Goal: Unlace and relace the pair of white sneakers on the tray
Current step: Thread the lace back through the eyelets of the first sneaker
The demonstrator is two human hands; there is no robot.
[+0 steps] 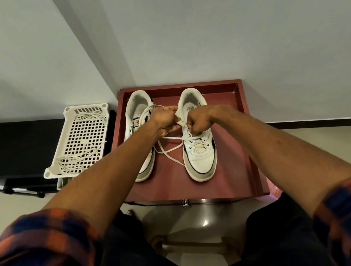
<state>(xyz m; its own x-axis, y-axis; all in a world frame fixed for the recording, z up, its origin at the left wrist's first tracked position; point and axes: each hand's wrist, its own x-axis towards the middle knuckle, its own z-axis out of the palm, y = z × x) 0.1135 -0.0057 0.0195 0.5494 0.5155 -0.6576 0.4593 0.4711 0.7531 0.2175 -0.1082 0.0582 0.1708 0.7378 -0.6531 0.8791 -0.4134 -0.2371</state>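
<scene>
Maroon tray (170,183) holds both white sneakers: left sneaker (137,115), right sneaker (200,154). My left hand (165,120) pinches the right sneaker's tongue; my right hand (200,122) grips its lace (170,138) at the eyelets. White perforated basket (85,136) beside the tray holds loose laces (72,163).

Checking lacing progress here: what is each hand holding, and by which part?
Left hand pinches the tongue edge of the sneaker being laced; right hand pinches its lace near the upper eyelets.

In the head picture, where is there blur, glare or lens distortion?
Head view: the white sneakers, lace, left hand and right hand are sharp; the plaid sleeves at the bottom are blurred; the wide lens stretches the forearms; a small glare spot lies on the shiny surface under the tray.
</scene>
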